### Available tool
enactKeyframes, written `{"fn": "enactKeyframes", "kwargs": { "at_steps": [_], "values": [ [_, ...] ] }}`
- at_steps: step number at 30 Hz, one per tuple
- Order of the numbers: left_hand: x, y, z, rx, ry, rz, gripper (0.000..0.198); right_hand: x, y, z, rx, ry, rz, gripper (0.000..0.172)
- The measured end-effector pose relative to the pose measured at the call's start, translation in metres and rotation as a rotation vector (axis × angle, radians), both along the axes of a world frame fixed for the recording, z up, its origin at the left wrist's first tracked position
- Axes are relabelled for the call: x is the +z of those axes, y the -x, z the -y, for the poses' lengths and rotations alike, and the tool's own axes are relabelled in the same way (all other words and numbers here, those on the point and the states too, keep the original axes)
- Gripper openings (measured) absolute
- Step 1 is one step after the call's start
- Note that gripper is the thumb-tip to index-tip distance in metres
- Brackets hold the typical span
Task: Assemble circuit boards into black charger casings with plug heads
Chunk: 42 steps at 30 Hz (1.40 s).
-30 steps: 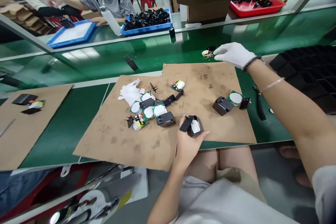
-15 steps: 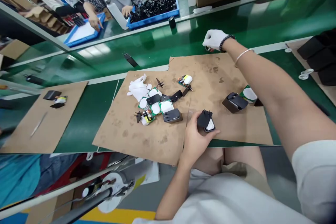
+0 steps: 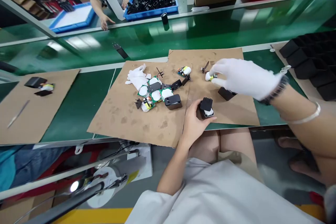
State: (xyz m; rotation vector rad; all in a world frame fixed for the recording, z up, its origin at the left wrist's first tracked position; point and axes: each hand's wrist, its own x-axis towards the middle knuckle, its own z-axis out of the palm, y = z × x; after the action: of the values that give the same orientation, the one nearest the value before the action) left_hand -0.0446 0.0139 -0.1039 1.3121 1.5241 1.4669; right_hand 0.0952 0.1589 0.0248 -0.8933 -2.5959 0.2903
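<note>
My bare left hand (image 3: 193,122) is closed around a black charger case (image 3: 206,107) at the cardboard's front edge. A black cap with two prongs tilts over its mouth, and something white shows beneath. In its white glove, my right hand (image 3: 237,77) pinches a small circuit board (image 3: 212,76) with white and yellow parts. A dark plug piece (image 3: 205,68) lies just beyond these fingertips; whether it is wired to the board I cannot tell. Another black case (image 3: 226,93) sits below the right hand, partly covered by it.
On the cardboard (image 3: 136,126) lie a crumpled white glove (image 3: 138,77), several circuit boards (image 3: 155,95) and a black case (image 3: 173,102). Black trays (image 3: 312,59) stack at the right. Beyond the green belt (image 3: 223,24), a person sits by a blue tray (image 3: 151,14) of black parts.
My right hand has come back from over the belt to above the cardboard, with the circuit board at its fingertips. My left hand still holds the charger case. The view has shifted.
</note>
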Motion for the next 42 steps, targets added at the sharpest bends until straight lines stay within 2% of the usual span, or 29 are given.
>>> {"fn": "enactKeyframes", "kwargs": {
  "at_steps": [2,4,5,8,10,12,14,18,23,28,33,38,42],
  "values": [
    [0.005,-0.001,0.006,0.022,-0.05,0.042,0.065,0.003,-0.014,0.043,0.031,-0.043,0.003,0.014],
    [0.016,0.0,0.016,0.022,-0.095,0.028,0.06,-0.003,-0.024,0.083,0.135,-0.029,-0.1,0.017],
    [0.023,0.0,0.021,0.005,-0.12,0.001,0.055,-0.009,-0.027,0.1,0.14,-0.039,-0.169,0.017],
    [0.04,0.004,0.037,-0.067,-0.208,-0.082,0.049,-0.028,-0.025,0.134,0.106,-0.029,-0.355,0.028],
    [0.047,0.006,0.044,-0.08,-0.249,-0.11,0.052,-0.034,-0.02,0.145,0.092,0.054,-0.432,0.04],
    [0.051,0.009,0.049,-0.072,-0.277,-0.126,0.054,-0.034,-0.015,0.149,0.109,0.159,-0.488,0.051],
    [0.053,0.01,0.053,-0.058,-0.31,-0.152,0.056,-0.03,-0.012,0.151,0.12,0.237,-0.531,0.055],
    [0.057,0.012,0.056,-0.057,-0.355,-0.223,0.059,-0.027,-0.015,0.152,0.082,0.311,-0.591,0.051],
    [0.065,0.013,0.058,-0.054,-0.357,-0.283,0.056,-0.033,-0.024,0.152,0.086,0.381,-0.619,0.052],
    [0.072,0.013,0.06,-0.058,-0.372,-0.295,0.051,-0.039,-0.031,0.154,0.074,0.417,-0.685,0.059],
    [0.077,0.01,0.064,-0.055,-0.366,-0.316,0.062,-0.039,-0.033,0.16,0.092,0.44,-0.765,0.069],
    [0.078,0.011,0.063,-0.047,-0.352,-0.319,0.051,-0.04,-0.031,0.158,0.084,0.419,-0.751,0.064],
    [0.074,0.015,0.06,-0.107,-0.302,-0.38,0.053,-0.049,-0.029,0.15,0.118,0.352,-0.654,0.065]
  ]
}}
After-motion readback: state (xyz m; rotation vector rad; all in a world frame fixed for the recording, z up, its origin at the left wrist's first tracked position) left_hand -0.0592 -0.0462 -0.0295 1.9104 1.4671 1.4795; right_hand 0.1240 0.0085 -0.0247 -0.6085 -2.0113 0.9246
